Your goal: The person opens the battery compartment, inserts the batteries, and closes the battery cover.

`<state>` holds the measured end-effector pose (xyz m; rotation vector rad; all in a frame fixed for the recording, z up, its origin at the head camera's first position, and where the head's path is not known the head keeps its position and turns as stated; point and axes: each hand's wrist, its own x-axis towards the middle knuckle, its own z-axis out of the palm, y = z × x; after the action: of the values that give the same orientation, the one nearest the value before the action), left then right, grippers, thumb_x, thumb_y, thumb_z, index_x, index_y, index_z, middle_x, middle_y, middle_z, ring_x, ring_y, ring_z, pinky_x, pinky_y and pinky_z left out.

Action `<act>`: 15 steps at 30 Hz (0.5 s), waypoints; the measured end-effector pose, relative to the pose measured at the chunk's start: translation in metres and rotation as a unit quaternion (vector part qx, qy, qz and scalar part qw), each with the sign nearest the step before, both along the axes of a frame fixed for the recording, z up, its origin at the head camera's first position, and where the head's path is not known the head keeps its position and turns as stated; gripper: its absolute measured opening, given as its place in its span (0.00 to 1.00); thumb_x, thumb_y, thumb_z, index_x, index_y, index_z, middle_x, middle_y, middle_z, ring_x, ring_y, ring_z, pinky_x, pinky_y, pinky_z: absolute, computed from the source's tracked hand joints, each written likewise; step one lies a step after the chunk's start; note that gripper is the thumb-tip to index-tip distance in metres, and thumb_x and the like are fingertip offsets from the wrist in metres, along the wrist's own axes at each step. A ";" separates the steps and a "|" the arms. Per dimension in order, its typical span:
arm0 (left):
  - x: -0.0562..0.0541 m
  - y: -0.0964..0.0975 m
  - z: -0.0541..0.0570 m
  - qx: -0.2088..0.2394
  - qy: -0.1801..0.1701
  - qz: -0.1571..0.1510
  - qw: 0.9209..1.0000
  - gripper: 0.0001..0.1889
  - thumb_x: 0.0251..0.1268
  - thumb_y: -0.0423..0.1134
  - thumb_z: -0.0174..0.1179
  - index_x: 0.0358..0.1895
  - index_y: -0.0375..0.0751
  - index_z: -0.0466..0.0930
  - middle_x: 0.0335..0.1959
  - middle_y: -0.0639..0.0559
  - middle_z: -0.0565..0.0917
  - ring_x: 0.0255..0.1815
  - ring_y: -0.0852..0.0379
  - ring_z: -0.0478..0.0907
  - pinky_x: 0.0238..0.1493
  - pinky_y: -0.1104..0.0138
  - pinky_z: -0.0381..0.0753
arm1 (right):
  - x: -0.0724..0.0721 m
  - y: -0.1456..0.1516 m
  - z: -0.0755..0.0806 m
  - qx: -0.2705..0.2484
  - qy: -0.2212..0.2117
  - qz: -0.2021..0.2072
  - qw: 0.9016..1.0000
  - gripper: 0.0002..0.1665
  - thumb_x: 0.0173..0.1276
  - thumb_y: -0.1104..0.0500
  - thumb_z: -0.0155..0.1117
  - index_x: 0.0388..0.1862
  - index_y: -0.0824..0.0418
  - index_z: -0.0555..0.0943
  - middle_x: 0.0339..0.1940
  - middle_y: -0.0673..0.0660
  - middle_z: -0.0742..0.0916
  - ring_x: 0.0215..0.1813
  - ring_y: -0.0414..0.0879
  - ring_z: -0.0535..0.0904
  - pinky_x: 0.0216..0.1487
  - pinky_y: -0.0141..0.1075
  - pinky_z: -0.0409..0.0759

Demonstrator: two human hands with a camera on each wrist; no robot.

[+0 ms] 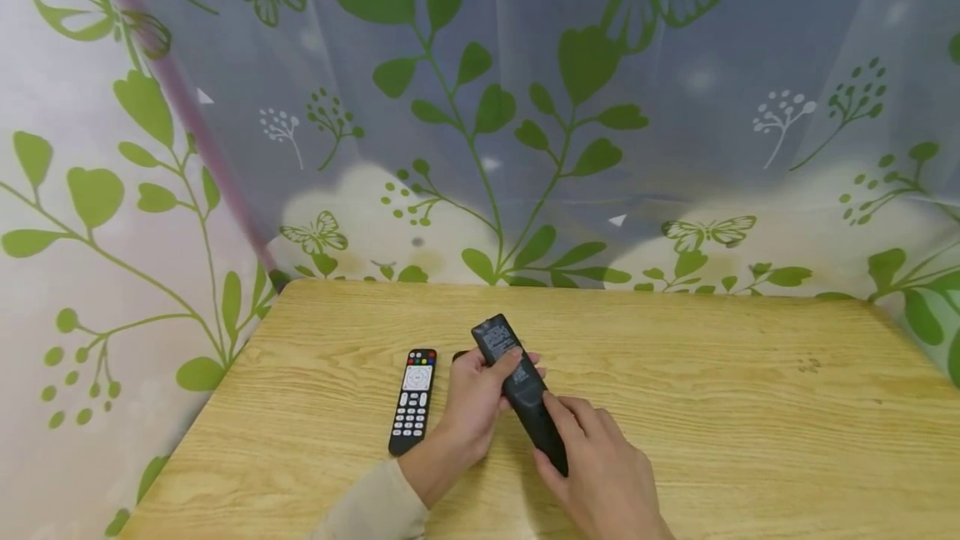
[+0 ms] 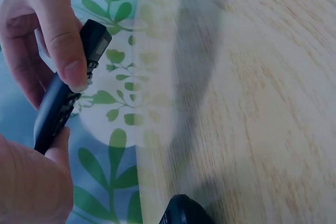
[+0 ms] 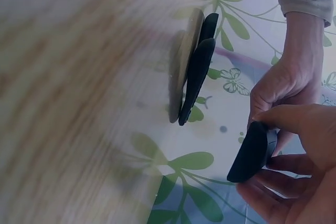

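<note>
A black remote control (image 1: 517,386) is held between both hands above the table, its labelled back turned up. My left hand (image 1: 474,407) grips its upper half, the thumb lying across the label. Round the lower end curl the thumb and fingers of my right hand (image 1: 603,461); in the right wrist view this hand (image 3: 310,166) pinches the dark end of the remote (image 3: 249,153). A second black remote with white buttons (image 1: 412,402) lies face up left of my left hand. Behind that hand another dark object (image 1: 459,355) shows only its tip; the right wrist view has two dark remotes (image 3: 198,80) on the table.
The wood-grain table (image 1: 315,457) carries these things. A curtain-like cloth (image 1: 480,107) printed with green leaves and butterflies stands along its back edge and left side. A dark rounded end (image 2: 181,211) pokes into the bottom of the left wrist view.
</note>
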<state>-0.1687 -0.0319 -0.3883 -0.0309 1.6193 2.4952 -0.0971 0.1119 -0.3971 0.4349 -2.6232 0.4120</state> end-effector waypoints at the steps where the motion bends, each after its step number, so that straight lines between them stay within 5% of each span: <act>1: 0.000 0.000 0.000 -0.001 0.001 -0.001 1.000 0.18 0.73 0.33 0.51 0.58 0.22 0.68 0.45 0.35 0.82 0.49 0.41 0.81 0.47 0.57 0.82 | 0.000 0.000 0.000 0.001 -0.002 0.001 1.000 0.34 0.50 0.48 0.77 0.56 0.57 0.80 0.46 0.51 0.82 0.39 0.46 0.79 0.20 0.38 0.79; 15: 0.003 -0.003 -0.002 0.030 0.020 -0.040 0.999 0.24 0.69 0.42 0.58 0.59 0.26 0.68 0.50 0.36 0.80 0.55 0.42 0.77 0.52 0.58 0.79 | -0.005 0.009 0.002 -0.068 -0.026 0.034 0.997 0.31 0.54 0.56 0.73 0.58 0.63 0.79 0.48 0.54 0.84 0.43 0.48 0.83 0.31 0.40 0.83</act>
<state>-0.1662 -0.0345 -0.3900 0.0903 1.5274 2.4968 -0.1023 0.1206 -0.3952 0.4737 -2.6160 0.6276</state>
